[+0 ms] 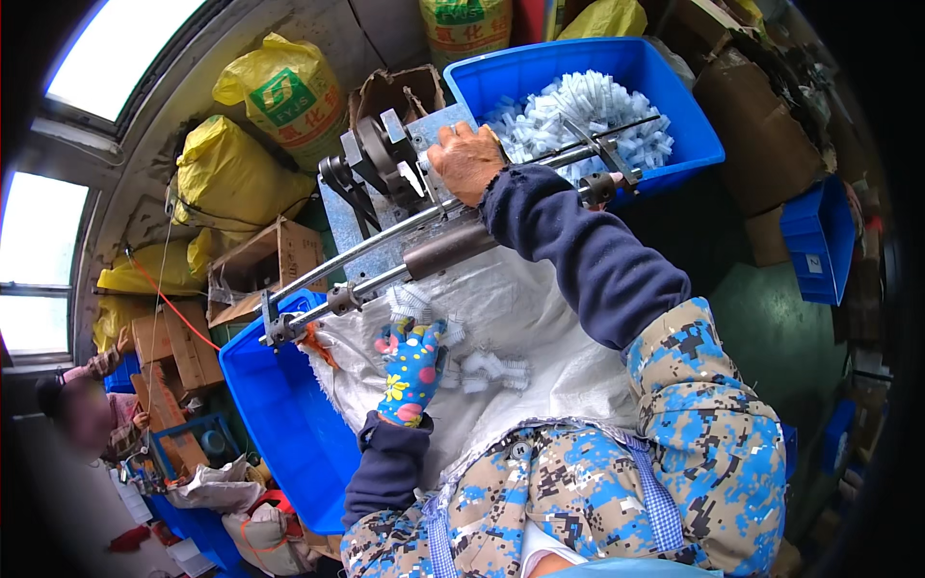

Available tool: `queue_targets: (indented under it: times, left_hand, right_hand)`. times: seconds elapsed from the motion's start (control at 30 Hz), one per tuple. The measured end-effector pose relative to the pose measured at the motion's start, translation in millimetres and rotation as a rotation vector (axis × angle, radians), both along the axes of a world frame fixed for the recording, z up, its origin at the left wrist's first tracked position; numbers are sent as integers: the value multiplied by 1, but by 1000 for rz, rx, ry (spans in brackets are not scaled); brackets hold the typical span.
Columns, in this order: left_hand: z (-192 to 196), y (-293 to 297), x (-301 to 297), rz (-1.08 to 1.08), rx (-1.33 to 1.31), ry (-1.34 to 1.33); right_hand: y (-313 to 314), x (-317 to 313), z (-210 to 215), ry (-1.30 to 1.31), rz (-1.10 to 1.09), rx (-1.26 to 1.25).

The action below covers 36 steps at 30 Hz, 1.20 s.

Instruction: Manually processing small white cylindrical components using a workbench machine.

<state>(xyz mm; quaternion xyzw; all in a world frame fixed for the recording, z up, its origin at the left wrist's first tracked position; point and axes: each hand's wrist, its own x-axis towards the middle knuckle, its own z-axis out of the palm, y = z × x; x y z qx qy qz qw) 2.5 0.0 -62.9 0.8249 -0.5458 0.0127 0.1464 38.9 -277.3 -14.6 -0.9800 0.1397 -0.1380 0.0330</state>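
My left hand, in a blue glove with a flower print, is curled over clear ribbed plastic pieces on a white woven sheet across my lap. More such pieces lie loose beside the glove. Farther up, my bare right hand is closed at the metal machine, by its plate and rods; what the fingers grip is hidden. Long steel rods and a brown roller run slantwise between my hands. A dark wheel stands left of my right hand.
A blue bin heaped with whitish plastic pieces stands beyond the rods. Another blue bin is left of my lap. Yellow sacks and cardboard boxes line the wall. Another person is at far left.
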Motion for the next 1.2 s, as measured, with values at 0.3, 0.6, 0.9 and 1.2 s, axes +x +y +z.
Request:
queue_targets:
  times: [0.3,0.6,0.9,1.2]
  left_hand:
    - [27,-3,7,23,-303,204]
    - [62,5,-10,333,-699,995]
    - [75,5,-15,333,-833,1037]
    - [64,22,3,392,-1143,1094]
  right_hand:
    - [-4,4,8,122,3,163]
    - [-1,-34,-16,9,-86,-16]
    - [57,3,-3,158,-29,65]
    - [-13,-30,-1,18,0,-35]
